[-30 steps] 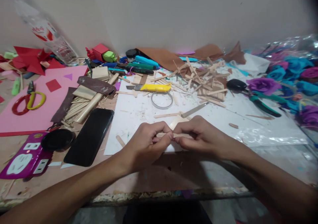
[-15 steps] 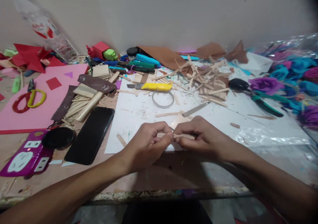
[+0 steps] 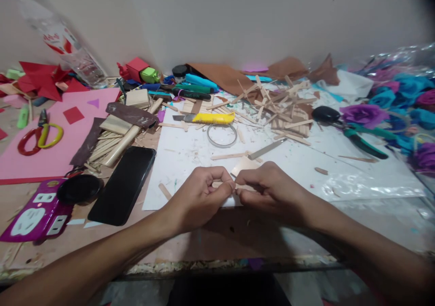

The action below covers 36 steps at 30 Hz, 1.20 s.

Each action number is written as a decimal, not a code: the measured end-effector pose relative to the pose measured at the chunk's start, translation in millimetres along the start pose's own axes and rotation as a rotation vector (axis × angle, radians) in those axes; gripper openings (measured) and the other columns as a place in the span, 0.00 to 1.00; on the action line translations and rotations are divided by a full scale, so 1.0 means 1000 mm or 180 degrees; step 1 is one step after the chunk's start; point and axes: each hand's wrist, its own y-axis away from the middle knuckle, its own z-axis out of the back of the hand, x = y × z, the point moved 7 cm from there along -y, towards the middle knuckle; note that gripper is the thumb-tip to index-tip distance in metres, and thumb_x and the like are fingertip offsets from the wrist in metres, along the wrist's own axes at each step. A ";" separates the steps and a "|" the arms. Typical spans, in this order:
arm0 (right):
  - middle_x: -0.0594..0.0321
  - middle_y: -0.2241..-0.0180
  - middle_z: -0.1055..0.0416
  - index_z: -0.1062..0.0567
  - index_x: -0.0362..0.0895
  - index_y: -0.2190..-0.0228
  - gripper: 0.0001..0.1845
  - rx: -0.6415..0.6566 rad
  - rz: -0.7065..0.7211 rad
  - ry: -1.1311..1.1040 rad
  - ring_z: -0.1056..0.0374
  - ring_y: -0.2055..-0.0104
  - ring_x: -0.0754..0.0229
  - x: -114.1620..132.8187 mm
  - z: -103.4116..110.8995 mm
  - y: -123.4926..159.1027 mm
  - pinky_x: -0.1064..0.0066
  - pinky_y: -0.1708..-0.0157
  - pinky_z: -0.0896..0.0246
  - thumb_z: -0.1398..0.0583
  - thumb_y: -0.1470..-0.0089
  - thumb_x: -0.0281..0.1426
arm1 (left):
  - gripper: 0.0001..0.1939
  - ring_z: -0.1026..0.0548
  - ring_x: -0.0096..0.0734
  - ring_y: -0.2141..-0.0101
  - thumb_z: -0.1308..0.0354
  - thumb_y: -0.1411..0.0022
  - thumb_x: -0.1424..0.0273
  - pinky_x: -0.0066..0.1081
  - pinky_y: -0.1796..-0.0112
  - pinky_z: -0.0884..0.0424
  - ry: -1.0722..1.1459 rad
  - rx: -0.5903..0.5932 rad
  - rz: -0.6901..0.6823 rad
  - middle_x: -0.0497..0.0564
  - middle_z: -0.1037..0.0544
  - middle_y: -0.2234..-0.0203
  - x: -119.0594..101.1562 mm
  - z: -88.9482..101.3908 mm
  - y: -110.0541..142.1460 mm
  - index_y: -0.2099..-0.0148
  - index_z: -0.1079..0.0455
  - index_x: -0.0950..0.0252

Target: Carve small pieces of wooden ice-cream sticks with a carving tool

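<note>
Pinches stick [image 3: 216,184] with left hand [image 3: 200,195] and right hand [image 3: 280,190] over 6 o'clock side of paper [image 3: 190,159]. Could crack stick by bending too hard, or scrape knuckles on metal strip [image 3: 267,149] at 1 o'clock by slipping.

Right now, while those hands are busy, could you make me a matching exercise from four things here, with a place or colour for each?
Column one
1. Pale wooden strip
2. Scissors
3. Utility knife
4. Phone

Column two
A. Yellow body, lying just behind a grey ring
B. Black, lying flat
C. In the fingers of the left hand
D. On the pink sheet

Right pairs: 1-C; 2-D; 3-A; 4-B
</note>
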 end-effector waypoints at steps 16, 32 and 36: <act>0.72 0.80 0.48 0.32 0.42 0.76 0.13 0.0372 -0.0191 -0.0153 0.52 0.77 0.69 -0.007 -0.001 0.003 0.76 0.77 0.57 0.44 0.38 0.28 | 0.12 0.54 0.17 0.82 0.43 0.31 0.64 0.19 0.84 0.59 -0.0153 0.0063 -0.0145 0.37 0.49 0.84 -0.004 0.000 0.004 0.67 0.33 0.63; 0.72 0.83 0.47 0.30 0.43 0.77 0.07 0.0051 -0.0163 0.0435 0.51 0.80 0.69 -0.001 -0.004 -0.001 0.75 0.77 0.59 0.44 0.49 0.24 | 0.07 0.44 0.17 0.83 0.42 0.38 0.69 0.20 0.82 0.54 0.0106 -0.0069 0.0049 0.40 0.37 0.84 -0.001 0.002 0.000 0.69 0.30 0.65; 0.73 0.84 0.47 0.29 0.43 0.75 0.04 0.0077 -0.0192 0.0443 0.52 0.81 0.69 -0.002 -0.006 0.000 0.75 0.77 0.59 0.42 0.50 0.25 | 0.08 0.41 0.18 0.83 0.41 0.37 0.68 0.20 0.81 0.52 0.0103 -0.0072 0.0095 0.41 0.35 0.83 0.003 0.002 0.001 0.68 0.30 0.65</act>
